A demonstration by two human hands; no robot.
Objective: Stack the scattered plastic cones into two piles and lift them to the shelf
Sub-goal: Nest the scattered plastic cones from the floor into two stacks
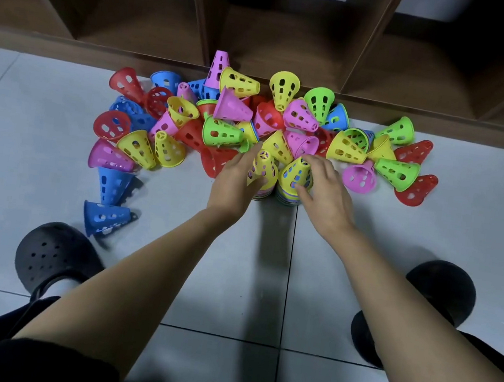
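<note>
Two short piles of nested cones stand side by side on the floor, each topped by a yellow cone: the left pile and the right pile. My left hand grips the left pile from its left side. My right hand grips the top yellow cone of the right pile, thumb low on its front. Several loose perforated cones in red, blue, yellow, pink and green lie scattered behind and beside them, such as a green one and a pink one.
A dark wooden shelf unit with open cubbies runs along the far side, its base right behind the cones. Two blue cones lie near my left foot. Black clogs stand on the grey tiled floor at both sides.
</note>
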